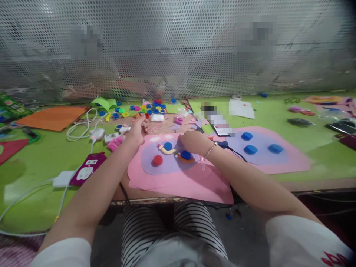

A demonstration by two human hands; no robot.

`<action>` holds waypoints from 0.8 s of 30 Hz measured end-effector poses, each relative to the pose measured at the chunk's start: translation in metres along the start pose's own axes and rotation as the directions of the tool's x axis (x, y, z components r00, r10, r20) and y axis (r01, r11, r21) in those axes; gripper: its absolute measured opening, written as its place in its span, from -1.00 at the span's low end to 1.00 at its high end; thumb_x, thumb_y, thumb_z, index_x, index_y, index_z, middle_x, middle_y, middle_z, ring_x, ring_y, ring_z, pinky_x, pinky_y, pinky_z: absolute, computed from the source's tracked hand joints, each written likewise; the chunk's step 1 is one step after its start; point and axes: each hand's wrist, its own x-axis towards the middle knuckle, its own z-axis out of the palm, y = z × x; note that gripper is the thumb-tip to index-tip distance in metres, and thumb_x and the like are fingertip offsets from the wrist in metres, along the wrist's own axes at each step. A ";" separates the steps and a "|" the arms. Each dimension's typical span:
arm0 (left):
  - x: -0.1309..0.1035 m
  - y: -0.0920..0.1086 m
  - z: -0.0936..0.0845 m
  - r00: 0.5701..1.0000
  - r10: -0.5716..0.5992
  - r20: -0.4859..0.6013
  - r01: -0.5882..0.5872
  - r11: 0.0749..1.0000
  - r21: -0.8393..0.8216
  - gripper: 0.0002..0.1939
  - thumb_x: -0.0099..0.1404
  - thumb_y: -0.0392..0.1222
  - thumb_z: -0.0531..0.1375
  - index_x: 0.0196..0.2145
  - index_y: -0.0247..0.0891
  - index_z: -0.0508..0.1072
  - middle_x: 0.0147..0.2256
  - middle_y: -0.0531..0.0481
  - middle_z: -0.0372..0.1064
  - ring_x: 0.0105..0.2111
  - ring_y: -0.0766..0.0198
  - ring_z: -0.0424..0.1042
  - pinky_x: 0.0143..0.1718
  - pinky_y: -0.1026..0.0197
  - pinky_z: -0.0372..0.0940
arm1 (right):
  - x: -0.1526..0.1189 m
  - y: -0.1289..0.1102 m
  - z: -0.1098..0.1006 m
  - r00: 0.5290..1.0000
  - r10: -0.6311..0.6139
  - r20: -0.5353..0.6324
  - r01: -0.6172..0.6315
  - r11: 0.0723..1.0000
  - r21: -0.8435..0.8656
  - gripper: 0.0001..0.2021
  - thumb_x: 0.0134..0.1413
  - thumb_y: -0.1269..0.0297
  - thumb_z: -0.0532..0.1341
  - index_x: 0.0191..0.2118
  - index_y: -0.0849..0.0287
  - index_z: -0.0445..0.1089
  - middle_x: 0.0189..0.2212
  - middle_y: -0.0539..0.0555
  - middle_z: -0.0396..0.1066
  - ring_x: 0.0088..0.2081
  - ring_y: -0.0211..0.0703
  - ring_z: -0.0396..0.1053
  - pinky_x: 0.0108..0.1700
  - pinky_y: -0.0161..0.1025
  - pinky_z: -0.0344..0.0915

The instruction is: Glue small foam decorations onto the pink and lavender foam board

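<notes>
My right hand [193,142] presses the limp, light pink felt sheet [178,178]; my left hand [138,130], beyond it, pinches something small.

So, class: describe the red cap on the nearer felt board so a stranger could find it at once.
Start at the pink felt sheet at the table's near edge, then its lilac oval. The red cap sits at the oval's left; its neighbours, nearer the right hand, are blue.
</notes>
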 end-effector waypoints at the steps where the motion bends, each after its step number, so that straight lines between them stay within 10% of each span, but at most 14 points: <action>1: 0.000 0.000 0.000 1.000 -0.001 0.002 0.001 1.000 -0.004 -0.71 0.25 -0.15 0.11 -0.58 -0.26 0.17 -0.76 0.20 -0.02 -0.78 0.50 -0.01 -0.70 0.39 -0.06 | -0.001 -0.001 -0.001 1.000 0.010 0.004 -0.010 1.000 0.000 -0.69 0.11 0.51 0.00 -0.12 0.38 0.43 -0.22 0.36 0.48 -0.11 0.10 0.43 -0.23 -0.15 0.24; 14: 0.003 0.003 -0.001 0.999 -0.018 -0.051 0.019 1.000 0.006 -0.68 0.26 -0.11 0.10 -0.59 -0.26 0.16 -0.78 0.21 -0.04 -0.80 0.50 -0.02 -0.72 0.39 -0.06 | 0.000 0.031 0.001 0.990 0.135 0.037 -0.139 0.985 0.103 -0.65 0.05 0.51 0.00 -0.07 0.36 0.39 -0.20 0.34 0.47 -0.15 0.03 0.43 -0.30 -0.23 0.21; 24: 0.006 0.001 -0.004 1.000 -0.026 -0.006 0.026 1.000 -0.001 -0.61 0.13 0.05 0.22 -0.59 -0.24 0.16 -0.78 0.21 -0.03 -0.79 0.49 -0.01 -0.73 0.38 -0.07 | 0.005 0.026 0.006 0.999 -0.023 0.027 0.016 0.975 0.223 -0.38 0.04 0.53 -0.02 0.28 0.36 -0.02 -0.17 0.32 0.47 -0.24 -0.06 0.42 -0.41 -0.28 0.06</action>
